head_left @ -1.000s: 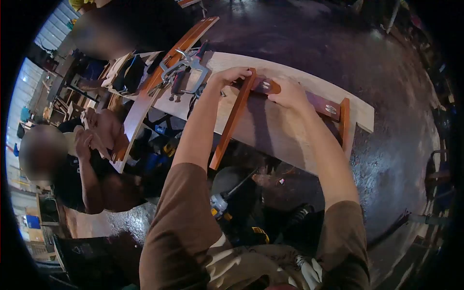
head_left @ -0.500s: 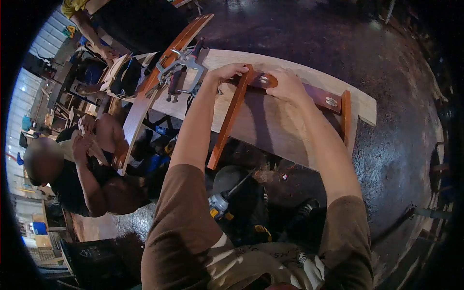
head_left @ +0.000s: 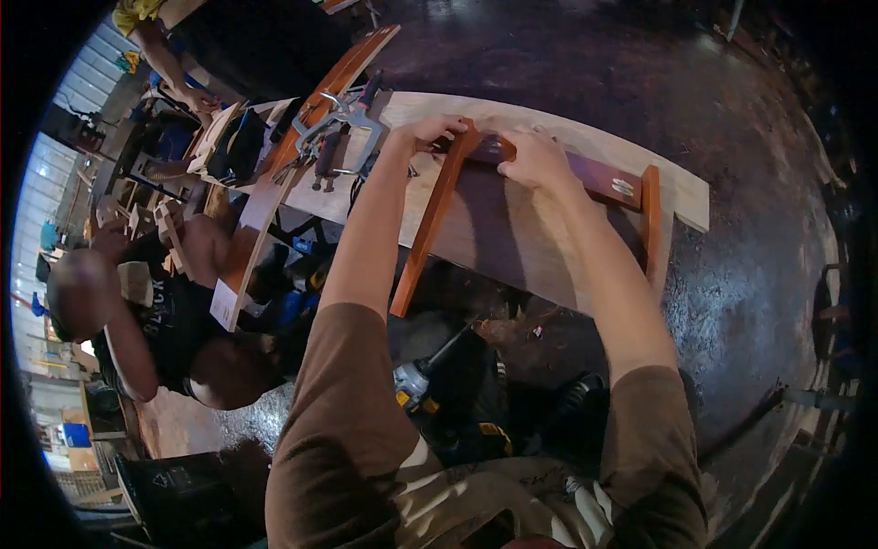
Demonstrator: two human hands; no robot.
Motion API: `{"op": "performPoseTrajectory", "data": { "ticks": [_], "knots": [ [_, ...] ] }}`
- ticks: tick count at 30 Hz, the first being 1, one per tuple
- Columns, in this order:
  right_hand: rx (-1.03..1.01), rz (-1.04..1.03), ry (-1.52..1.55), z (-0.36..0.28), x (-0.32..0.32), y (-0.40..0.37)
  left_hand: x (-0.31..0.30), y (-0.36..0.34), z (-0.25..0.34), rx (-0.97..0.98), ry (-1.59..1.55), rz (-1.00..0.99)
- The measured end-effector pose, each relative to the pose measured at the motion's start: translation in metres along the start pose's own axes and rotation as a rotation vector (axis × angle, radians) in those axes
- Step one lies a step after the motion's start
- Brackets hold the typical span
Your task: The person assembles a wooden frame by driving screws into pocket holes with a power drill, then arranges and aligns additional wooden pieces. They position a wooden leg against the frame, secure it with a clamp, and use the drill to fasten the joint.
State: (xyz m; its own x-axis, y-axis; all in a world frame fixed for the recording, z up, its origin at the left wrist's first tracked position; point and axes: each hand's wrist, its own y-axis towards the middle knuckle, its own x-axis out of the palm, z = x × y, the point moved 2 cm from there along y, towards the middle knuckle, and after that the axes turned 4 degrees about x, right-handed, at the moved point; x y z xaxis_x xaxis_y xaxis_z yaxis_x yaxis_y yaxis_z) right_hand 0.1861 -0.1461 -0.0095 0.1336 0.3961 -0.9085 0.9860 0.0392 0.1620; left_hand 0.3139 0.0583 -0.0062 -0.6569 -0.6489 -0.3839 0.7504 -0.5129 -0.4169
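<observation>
A reddish-brown wooden frame rests on the pale plywood board. It has a long leg on the left, a shorter leg on the right and a crosspiece between them, with pale oval marks. My left hand is closed round the upper end of the long leg, fingers at its far side. Gripping the crosspiece close to that joint, my right hand has its thumb on the near side and its other fingers partly hidden behind.
Metal clamps lie left of the frame by a long brown plank. A seated person holds wood pieces at left; another person stands at upper left. A power drill is below the board.
Both hands keep hold of the frame, and my right hand has shifted slightly left along the crosspiece. The seated person has leaned back and moved the wood pieces.
</observation>
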Motion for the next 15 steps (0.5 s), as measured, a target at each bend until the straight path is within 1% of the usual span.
{"op": "performPoseTrajectory", "data": {
  "ticks": [5, 7, 8, 10, 12, 13, 14, 15],
  "knots": [
    [-0.011, -0.007, 0.031, 0.003, 0.007, 0.003, -0.002, 0.004, -0.004, -0.041, -0.026, -0.024],
    [-0.008, -0.025, 0.036, 0.0, 0.006, 0.002, 0.003, -0.005, -0.004, 0.053, -0.023, 0.04],
    [0.01, -0.031, 0.028, -0.001, 0.005, 0.003, 0.005, -0.008, -0.004, 0.052, -0.023, 0.042],
    [0.03, -0.048, 0.018, -0.002, 0.003, 0.002, 0.009, -0.006, -0.009, 0.132, -0.081, 0.087],
    [0.04, 0.02, 0.045, -0.004, 0.002, -0.003, 0.013, -0.009, -0.009, 0.12, -0.11, 0.119],
    [0.036, 0.002, 0.043, -0.006, 0.0, -0.009, 0.015, -0.015, -0.009, 0.112, -0.127, 0.152],
    [-0.025, 0.076, 0.027, -0.009, -0.006, -0.012, 0.017, -0.02, -0.008, 0.102, -0.138, 0.158],
    [-0.088, 0.152, 0.014, -0.013, -0.015, -0.016, 0.018, -0.027, -0.006, 0.154, -0.117, 0.195]
  ]
}}
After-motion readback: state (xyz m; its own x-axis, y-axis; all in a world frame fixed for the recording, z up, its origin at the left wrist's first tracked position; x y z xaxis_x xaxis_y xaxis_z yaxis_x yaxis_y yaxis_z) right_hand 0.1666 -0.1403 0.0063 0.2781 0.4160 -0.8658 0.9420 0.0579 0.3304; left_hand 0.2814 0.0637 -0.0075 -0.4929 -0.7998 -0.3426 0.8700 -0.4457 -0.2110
